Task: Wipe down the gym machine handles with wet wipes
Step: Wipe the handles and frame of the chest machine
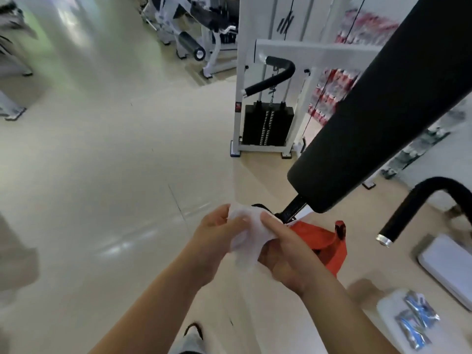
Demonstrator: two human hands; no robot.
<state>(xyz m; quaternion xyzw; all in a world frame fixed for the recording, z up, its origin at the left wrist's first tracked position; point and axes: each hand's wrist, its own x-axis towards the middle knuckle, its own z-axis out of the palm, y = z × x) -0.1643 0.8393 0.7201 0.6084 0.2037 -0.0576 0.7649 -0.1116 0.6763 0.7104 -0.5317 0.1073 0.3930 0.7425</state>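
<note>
Low in the centre of the frame, the left hand [217,241] and the right hand [288,254] both grip one crumpled white wet wipe [245,235] stretched between them. The fingers of each curl round its edges, and the right thumb lies across its top. Just behind the right hand sits an orange bag [323,238]. A big black padded roller [383,111] slants down from the upper right. At the right edge a curved black handle [419,208] stands apart from the wipe. Another bent handle [277,77] shows above the weight stack [267,126] at upper centre. Blue-and-silver packets [415,321] lie at lower right.
</note>
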